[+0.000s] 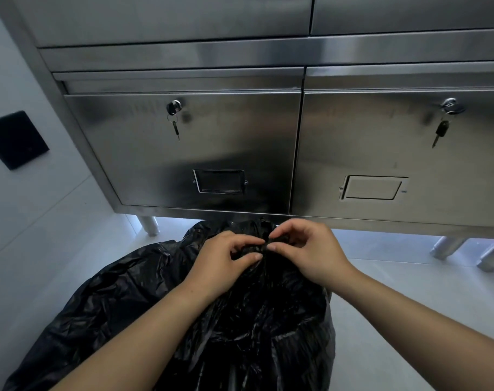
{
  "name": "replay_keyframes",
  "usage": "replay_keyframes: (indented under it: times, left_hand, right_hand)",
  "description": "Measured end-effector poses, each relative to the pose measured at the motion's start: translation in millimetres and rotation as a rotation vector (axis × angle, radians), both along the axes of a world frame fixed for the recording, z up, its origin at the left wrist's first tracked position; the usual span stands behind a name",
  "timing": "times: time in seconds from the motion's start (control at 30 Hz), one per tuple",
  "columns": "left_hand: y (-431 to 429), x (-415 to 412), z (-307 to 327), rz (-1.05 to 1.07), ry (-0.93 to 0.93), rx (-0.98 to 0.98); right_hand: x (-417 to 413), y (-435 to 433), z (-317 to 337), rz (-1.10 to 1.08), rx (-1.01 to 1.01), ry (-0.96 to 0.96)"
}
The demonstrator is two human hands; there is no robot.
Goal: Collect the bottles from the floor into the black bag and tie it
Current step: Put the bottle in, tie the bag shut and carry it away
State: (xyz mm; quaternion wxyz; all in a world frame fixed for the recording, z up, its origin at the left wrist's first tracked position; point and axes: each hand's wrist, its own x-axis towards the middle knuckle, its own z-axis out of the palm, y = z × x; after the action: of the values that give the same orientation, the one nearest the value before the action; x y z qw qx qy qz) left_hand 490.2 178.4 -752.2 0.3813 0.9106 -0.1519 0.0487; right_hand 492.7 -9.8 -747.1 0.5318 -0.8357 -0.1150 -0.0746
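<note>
A large crinkled black bag (133,306) lies bulging on the pale floor in front of me. Its mouth is gathered into a bunch at the far end, just under the cabinet. My left hand (226,263) pinches the gathered plastic from the left. My right hand (308,249) pinches the same bunch from the right, with fingertips nearly meeting those of the left. No bottles show; whatever the bag contains is hidden.
A stainless steel cabinet (240,142) stands directly ahead on short metal legs (150,225), with keys hanging from two door locks (174,107). A white wall with a black panel (14,139) is on the left. Pale floor (395,320) lies to the right of the bag.
</note>
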Motion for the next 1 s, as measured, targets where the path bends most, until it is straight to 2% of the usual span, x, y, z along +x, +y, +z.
replay_keyframes:
  times: [0.1, 0.27, 0.57, 0.73, 1.0]
  left_hand:
    - [2.3, 0.8, -0.9, 0.052, 0.034, -0.039]
    - [1.8, -2.2, -1.9, 0.128, -0.026, -0.08]
    - [2.2, -3.2, -4.9, 0.154, 0.027, -0.17]
    - [3.9, -1.9, -6.7, 0.088, 0.114, -0.213]
    - [-0.6, -1.6, -12.0, 0.059, 0.214, 0.037]
  right_hand:
    - [4.6, -11.3, 4.5, -0.018, -0.023, 0.076]
    - [3.7, -15.6, 1.9, 0.026, -0.241, 0.228]
    - [-0.7, 0.1, -2.5, -0.101, -0.36, 0.202]
    - [-0.6, 0.6, -3.9, -0.072, -0.494, 0.168]
    - [1.8, -3.2, 1.5, -0.048, -0.694, 0.076]
